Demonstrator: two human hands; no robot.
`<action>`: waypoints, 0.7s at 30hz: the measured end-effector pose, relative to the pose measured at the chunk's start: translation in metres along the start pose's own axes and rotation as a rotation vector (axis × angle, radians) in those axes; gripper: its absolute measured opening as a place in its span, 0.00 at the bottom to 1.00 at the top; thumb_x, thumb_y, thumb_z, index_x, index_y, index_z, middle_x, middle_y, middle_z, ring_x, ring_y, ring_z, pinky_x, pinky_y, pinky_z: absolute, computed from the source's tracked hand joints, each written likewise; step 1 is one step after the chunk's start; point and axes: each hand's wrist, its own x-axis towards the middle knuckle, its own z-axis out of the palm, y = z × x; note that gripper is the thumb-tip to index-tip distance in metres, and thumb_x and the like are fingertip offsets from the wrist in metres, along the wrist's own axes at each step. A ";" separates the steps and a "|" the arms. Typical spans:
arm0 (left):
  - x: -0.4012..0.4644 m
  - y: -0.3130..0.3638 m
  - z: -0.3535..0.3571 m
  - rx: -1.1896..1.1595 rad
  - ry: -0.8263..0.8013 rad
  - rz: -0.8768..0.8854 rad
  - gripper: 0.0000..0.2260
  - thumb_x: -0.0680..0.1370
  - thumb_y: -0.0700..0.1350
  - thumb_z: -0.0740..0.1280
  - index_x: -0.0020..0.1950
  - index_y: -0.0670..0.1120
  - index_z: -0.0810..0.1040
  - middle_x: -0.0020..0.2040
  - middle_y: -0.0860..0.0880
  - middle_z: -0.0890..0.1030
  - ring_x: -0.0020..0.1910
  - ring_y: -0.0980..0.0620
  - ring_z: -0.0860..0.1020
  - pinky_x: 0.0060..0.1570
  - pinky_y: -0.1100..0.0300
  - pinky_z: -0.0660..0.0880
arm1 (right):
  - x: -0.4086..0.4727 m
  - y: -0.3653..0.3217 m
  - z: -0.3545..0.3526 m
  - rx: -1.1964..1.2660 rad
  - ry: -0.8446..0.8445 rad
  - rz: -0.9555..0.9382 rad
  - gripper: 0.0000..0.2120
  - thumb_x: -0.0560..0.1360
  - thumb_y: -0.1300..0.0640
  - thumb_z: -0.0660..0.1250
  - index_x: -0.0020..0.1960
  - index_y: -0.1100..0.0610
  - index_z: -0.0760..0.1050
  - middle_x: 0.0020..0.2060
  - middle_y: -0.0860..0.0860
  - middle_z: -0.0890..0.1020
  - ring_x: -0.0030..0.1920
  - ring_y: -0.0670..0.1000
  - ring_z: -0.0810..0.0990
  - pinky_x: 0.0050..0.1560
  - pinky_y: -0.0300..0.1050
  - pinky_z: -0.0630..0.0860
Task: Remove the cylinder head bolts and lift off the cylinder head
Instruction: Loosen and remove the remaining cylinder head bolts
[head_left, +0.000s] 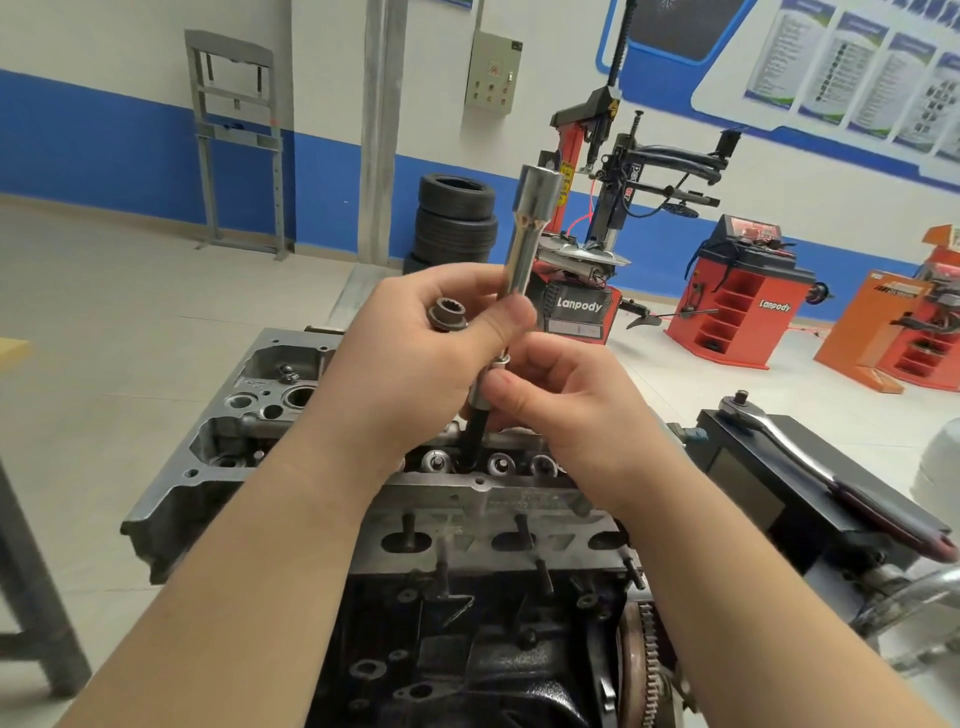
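Standing nearly upright, the chrome socket extension (524, 244) leans toward one o'clock over the cylinder head (467, 499). My left hand (431, 353) grips its shaft and a loose bolt (445, 314) at nine o'clock; my right hand (561, 395) pinches its lower end with curled fingers.

Both forearms are bare up to the lower frame edge, with no sleeves showing. The left hand (415, 358) and right hand (566, 410) are ungloved, with short, trimmed nails
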 end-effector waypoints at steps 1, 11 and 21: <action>-0.001 0.002 -0.001 -0.040 -0.047 -0.007 0.10 0.81 0.45 0.72 0.61 0.50 0.85 0.49 0.53 0.88 0.37 0.61 0.85 0.30 0.71 0.76 | -0.001 -0.001 0.000 0.000 -0.031 -0.006 0.07 0.79 0.56 0.72 0.54 0.58 0.83 0.45 0.52 0.87 0.48 0.51 0.87 0.51 0.47 0.82; 0.000 0.002 -0.003 0.085 0.066 0.087 0.09 0.72 0.49 0.81 0.50 0.53 0.87 0.44 0.56 0.87 0.40 0.58 0.84 0.37 0.69 0.78 | 0.001 -0.007 0.007 -0.091 0.011 -0.033 0.09 0.74 0.54 0.80 0.52 0.51 0.84 0.43 0.60 0.85 0.42 0.53 0.84 0.48 0.64 0.84; 0.000 0.002 -0.008 0.067 0.017 0.062 0.08 0.73 0.45 0.80 0.50 0.53 0.87 0.45 0.54 0.88 0.44 0.56 0.86 0.43 0.64 0.82 | 0.002 -0.007 0.006 -0.046 -0.075 -0.016 0.14 0.74 0.53 0.78 0.58 0.51 0.83 0.50 0.61 0.86 0.51 0.59 0.86 0.57 0.68 0.81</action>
